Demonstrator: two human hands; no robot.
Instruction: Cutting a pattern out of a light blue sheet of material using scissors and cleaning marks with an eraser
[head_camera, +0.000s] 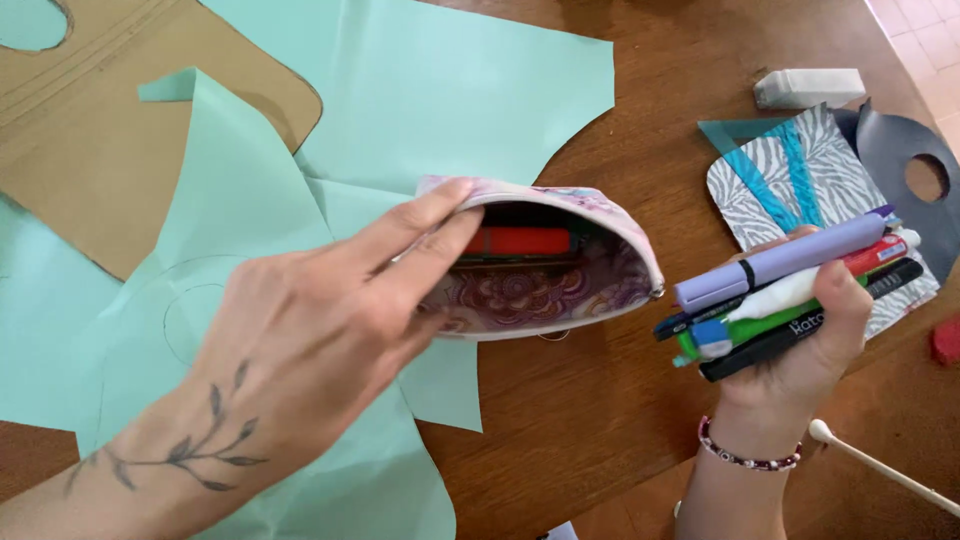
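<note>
Over the table's middle, the left hand (330, 320) pinches open a patterned pouch (545, 265), fingers pressed on its rim. The right hand (800, 340) clasps a bundle of pens (790, 290); sorting seems underway, and steady aim into the mouth comes next.

Pencil case (560, 290): soft printed cloth, patterned lining. Pens (790, 290) at 3 o'clock: smooth plastic, slightly glossy. Green sheets (450, 90) at 12: matt paper, creased. Board (90, 150) at 10: dull brown cardboard. Table (600, 430): polished wood, faint sheen. Eraser (810, 87) at 1: matt, rubbery.
</note>
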